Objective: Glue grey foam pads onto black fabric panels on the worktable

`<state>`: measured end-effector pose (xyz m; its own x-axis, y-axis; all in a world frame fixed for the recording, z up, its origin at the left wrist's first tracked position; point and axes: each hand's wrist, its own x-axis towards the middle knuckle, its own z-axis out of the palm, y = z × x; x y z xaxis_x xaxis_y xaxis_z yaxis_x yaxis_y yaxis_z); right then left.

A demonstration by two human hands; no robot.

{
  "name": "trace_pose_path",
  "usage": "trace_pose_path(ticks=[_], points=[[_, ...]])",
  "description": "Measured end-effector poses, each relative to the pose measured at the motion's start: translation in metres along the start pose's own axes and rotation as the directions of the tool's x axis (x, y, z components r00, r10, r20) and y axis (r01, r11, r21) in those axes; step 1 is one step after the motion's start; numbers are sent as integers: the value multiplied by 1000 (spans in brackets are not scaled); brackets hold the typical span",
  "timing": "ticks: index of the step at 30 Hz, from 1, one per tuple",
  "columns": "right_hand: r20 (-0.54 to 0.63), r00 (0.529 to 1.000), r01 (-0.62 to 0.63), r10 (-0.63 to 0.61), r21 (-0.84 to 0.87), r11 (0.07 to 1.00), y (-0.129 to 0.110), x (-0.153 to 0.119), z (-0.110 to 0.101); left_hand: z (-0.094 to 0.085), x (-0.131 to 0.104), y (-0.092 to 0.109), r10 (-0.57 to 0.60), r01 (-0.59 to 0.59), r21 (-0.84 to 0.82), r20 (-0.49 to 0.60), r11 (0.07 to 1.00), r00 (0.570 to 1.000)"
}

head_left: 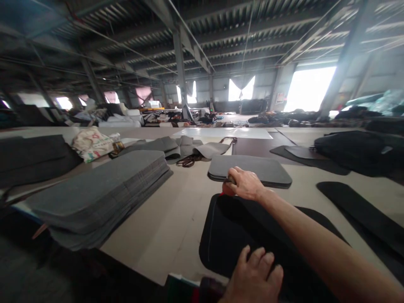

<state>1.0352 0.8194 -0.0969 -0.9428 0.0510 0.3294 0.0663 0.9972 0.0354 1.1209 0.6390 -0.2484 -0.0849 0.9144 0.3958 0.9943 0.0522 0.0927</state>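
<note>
A black rounded panel lies on the table, with a faint pale line along its left side. My left hand rests at its near edge, fingers spread and nothing in them. Wrapped round a small rounded tool with a reddish lower part, my right hand is at the panel's far edge. Just beyond that hand lies a short stack of grey rounded panels. My right forearm hides part of the black panel.
A tall stack of grey panels stands at the left of the table. Grey scraps and a printed cloth bag lie farther back. Black strips and a dark bundle are at the right.
</note>
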Motion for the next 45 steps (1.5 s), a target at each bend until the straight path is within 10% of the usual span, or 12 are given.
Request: trace_pose_path(ticks=[12, 19, 31, 45], points=[[61, 993, -95, 99, -70, 993, 39, -30, -31, 3, 0, -2, 46, -35, 74, -152, 997, 987], [100, 963, -236, 251, -142, 961, 95, -86, -53, -10, 0, -5, 65, -63, 48, -24, 997, 998], [59, 853, -498, 518, -206, 843, 170, -188, -76, -8, -3, -10, 104, -92, 113, -113, 989, 988], [65, 807, -580, 587, -100, 808, 149, -259, -97, -27, 6, 3, 41, -41, 122, 3, 992, 999]])
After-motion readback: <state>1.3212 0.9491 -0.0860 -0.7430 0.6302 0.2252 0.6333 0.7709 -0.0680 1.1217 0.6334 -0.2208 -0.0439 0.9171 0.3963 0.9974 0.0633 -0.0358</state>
